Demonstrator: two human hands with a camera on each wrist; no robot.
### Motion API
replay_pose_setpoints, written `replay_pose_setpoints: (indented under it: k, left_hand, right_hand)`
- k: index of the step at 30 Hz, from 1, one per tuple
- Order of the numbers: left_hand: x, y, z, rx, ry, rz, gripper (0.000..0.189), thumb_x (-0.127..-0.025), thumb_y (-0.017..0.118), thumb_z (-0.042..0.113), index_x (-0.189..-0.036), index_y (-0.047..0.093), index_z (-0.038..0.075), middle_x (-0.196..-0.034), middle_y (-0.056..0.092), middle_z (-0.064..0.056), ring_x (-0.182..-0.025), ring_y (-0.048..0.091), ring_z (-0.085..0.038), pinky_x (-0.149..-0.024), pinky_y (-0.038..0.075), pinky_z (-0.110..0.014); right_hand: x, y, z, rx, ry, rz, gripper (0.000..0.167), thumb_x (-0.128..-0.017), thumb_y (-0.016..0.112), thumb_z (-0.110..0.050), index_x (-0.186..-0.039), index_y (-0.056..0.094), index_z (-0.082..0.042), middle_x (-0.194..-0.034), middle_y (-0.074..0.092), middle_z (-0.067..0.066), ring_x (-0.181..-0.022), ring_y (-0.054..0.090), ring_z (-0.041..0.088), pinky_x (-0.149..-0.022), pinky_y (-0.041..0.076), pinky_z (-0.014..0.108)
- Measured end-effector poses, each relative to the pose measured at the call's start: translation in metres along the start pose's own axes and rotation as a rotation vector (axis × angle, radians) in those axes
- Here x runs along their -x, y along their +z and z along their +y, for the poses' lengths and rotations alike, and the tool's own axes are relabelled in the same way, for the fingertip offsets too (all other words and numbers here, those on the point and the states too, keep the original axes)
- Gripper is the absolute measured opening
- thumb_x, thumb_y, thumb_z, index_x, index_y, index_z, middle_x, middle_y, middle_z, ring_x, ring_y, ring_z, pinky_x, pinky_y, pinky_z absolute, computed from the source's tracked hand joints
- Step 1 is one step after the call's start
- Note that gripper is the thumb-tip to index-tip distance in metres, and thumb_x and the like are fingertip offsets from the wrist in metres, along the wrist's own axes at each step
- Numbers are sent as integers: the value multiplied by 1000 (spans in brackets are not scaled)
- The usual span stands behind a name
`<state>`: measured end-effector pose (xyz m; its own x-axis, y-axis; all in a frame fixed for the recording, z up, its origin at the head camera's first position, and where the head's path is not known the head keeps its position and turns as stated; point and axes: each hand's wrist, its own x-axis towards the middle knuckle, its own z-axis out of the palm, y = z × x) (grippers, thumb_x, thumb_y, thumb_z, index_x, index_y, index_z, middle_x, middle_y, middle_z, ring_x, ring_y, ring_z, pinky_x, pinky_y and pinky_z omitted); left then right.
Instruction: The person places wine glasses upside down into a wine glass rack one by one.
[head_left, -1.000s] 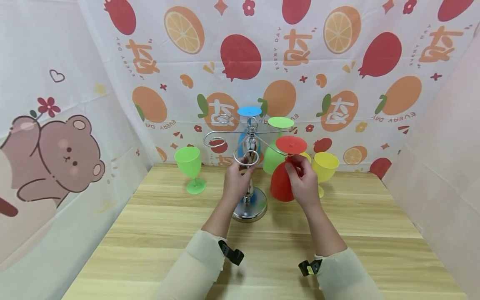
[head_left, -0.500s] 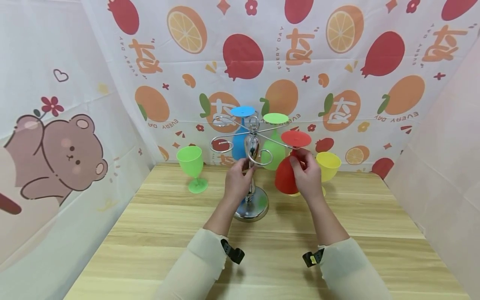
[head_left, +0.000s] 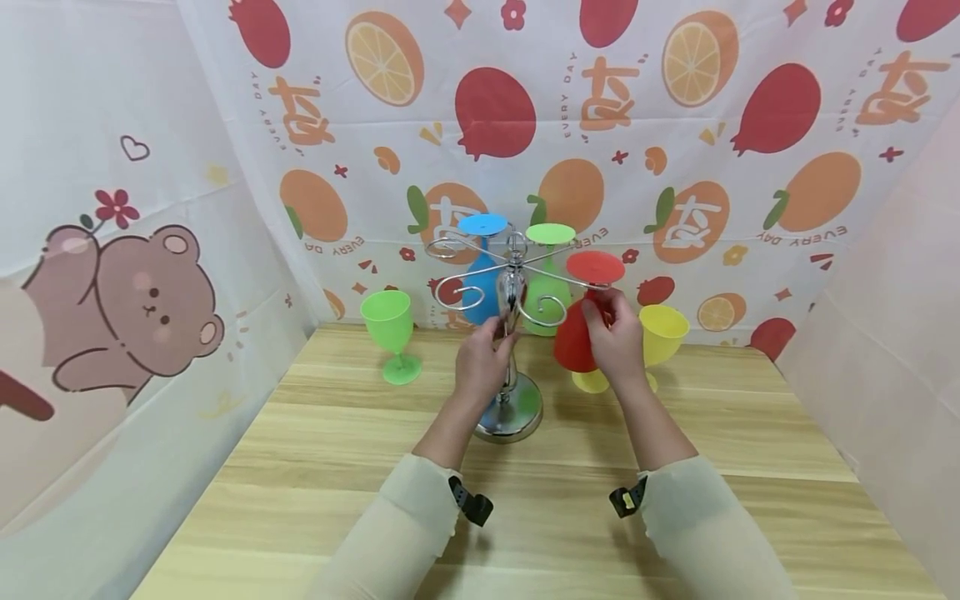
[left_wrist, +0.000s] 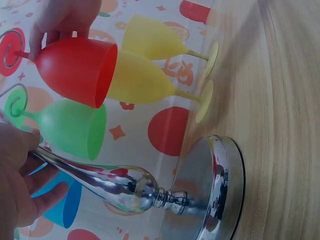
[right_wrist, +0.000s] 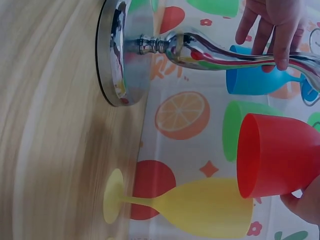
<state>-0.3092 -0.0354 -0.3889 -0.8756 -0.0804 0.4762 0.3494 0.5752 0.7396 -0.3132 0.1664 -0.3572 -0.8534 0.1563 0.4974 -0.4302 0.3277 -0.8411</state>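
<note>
My left hand (head_left: 482, 358) holds the slim shaft of a chrome goblet rack (head_left: 512, 292), its thumb and fingers around the metal. With my right hand (head_left: 621, 333) I pinch a red goblet (head_left: 576, 343) near its stem. That goblet hangs mouth down, its foot resting above a wire ring on the rack's right side. A blue goblet (head_left: 482, 287) and a green goblet (head_left: 546, 300) hang upside down at the back. Two front rings carry nothing. In the right wrist view, the red bowl (right_wrist: 280, 157) partly covers the green one (right_wrist: 233, 130).
An upright green goblet (head_left: 388, 325) stands left of the rack. Two yellow goblets (left_wrist: 150, 37) stand upright behind and right of my right hand. The round chrome base (head_left: 510, 425) sits on the wooden table (head_left: 540, 517). A printed cloth (head_left: 495, 108) backs the table.
The rack's arms have turned: the front ring swings right, the blue and green goblets shift left. My right hand and the red goblet move slightly back and right. Both hands keep their holds.
</note>
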Motion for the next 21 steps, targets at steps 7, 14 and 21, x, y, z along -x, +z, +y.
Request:
replay_pose_setpoints:
  k: [7,14,21]
  left_hand:
    - [0,0,0,-8,22,5,26,-92,69,22,-115,67,9,-110,74,-9,-98,72,-27,-80,58,-43]
    - [1,1,-1,-39,27,7,28,-93,68,24,-119,67,13,-111,74,-6,-103,71,-24,-83,56,-44]
    - [1,1,-1,-47,16,15,21,-93,69,23,-110,70,11,-110,74,-6,-105,70,-25,-83,56,-44]
  right_hand:
    - [-9,0,4,12,36,-9,36,-98,60,-29,-130,56,-12,-123,63,7,-114,58,24,-98,51,47]
    - [-18,2,9,24,53,-10,38,-98,61,-28,-132,56,-13,-125,63,5,-114,57,22,-100,51,44]
    - [-21,5,4,8,73,-25,36,-98,60,-16,-132,55,-8,-124,62,11,-112,57,26,-100,50,46]
